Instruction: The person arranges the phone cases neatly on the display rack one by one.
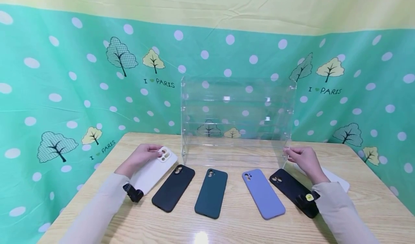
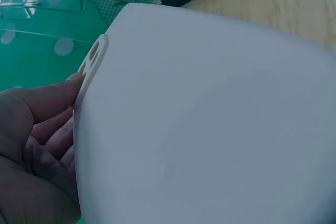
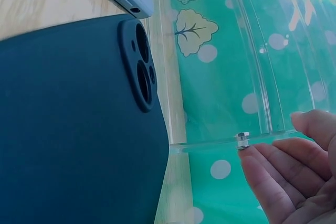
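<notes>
My left hand [image 1: 143,157] pinches a white phone case [image 1: 154,172] by its camera end, thumb at the lens cutouts. In the left wrist view the case [image 2: 205,114] fills most of the picture and hides part of the fingers. At the right side of a clear acrylic tiered display rack [image 1: 236,143], my right hand [image 1: 304,160] holds the side panel's edge. Seen from the right wrist, the thumb and fingers of that hand [image 3: 294,177] lie on either side of the panel, beside a small metal screw [image 3: 242,140].
Between the hands lie a black case [image 1: 173,188], a dark green case [image 1: 211,193], a lavender case [image 1: 263,193] and another black case [image 1: 290,190]. Another white case [image 1: 335,178] is partly hidden by the right wrist. A patterned green cloth [image 1: 97,57] hangs behind the wooden table [image 1: 233,229].
</notes>
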`<action>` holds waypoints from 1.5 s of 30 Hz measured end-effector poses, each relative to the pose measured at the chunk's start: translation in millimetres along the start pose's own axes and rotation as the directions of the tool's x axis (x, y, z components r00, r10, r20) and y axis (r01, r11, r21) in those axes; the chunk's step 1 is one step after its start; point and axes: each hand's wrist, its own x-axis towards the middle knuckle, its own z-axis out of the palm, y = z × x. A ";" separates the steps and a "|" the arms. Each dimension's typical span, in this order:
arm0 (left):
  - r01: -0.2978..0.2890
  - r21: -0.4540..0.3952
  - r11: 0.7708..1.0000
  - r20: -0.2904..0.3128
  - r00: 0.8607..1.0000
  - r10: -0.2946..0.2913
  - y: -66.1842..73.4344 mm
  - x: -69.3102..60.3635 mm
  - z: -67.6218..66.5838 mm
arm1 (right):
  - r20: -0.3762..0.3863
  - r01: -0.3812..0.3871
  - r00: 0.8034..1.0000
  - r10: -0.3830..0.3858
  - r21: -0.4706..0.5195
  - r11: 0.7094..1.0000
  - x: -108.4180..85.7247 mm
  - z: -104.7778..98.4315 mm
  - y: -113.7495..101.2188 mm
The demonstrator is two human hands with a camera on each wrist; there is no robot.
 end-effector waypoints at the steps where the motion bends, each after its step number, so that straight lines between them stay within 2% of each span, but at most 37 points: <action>1: -0.003 -0.026 1.000 0.010 1.000 0.004 0.9 -0.3 -1.1 | 0.001 -0.003 1.000 0.003 -0.001 1.000 -0.1 0.1 0.2; 6: -0.025 -0.122 0.992 0.033 0.999 0.029 7.9 -3.6 -7.6 | -0.003 -0.007 1.000 0.007 -0.009 1.000 -0.9 0.6 0.7; 11: -0.023 -0.169 0.985 0.027 0.999 0.028 18.2 -9.0 -13.7 | -0.004 -0.004 1.000 0.004 -0.009 1.000 -1.3 -0.2 0.4; 15: -0.046 -0.203 0.978 0.017 0.999 0.051 28.8 -11.4 -16.8 | 0.002 -0.012 1.000 0.012 -0.007 1.000 -2.4 -1.8 0.5; 19: -0.094 -0.189 0.977 0.006 0.995 0.097 42.9 -15.3 -20.3 | -0.001 -0.002 1.000 0.002 -0.002 1.000 -3.3 -1.7 2.1; 25: -0.150 -0.159 0.976 -0.054 0.988 0.143 73.9 -22.4 -26.5 | 0.001 -0.006 1.000 0.006 0.001 1.000 -3.9 -0.5 2.0; 30: -0.188 -0.217 0.958 -0.095 0.981 0.171 99.3 -24.9 -30.4 | 0.004 -0.023 1.000 0.023 -0.026 0.999 -3.5 -1.2 0.0; 36: -0.245 -0.266 0.932 -0.181 0.963 0.202 125.5 -23.5 -33.8 | -0.005 -0.010 1.000 0.010 -0.042 0.999 -2.9 -1.1 -1.0; 41: -0.273 -0.335 0.902 -0.253 0.948 0.193 147.8 -18.2 -35.6 | -0.006 -0.004 1.000 0.004 -0.039 0.999 -2.7 0.2 -1.9; 45: -0.262 -0.365 0.893 -0.299 0.942 0.154 165.4 -11.9 -36.5 | -0.001 -0.003 1.000 0.003 -0.023 1.000 -2.4 0.5 -2.6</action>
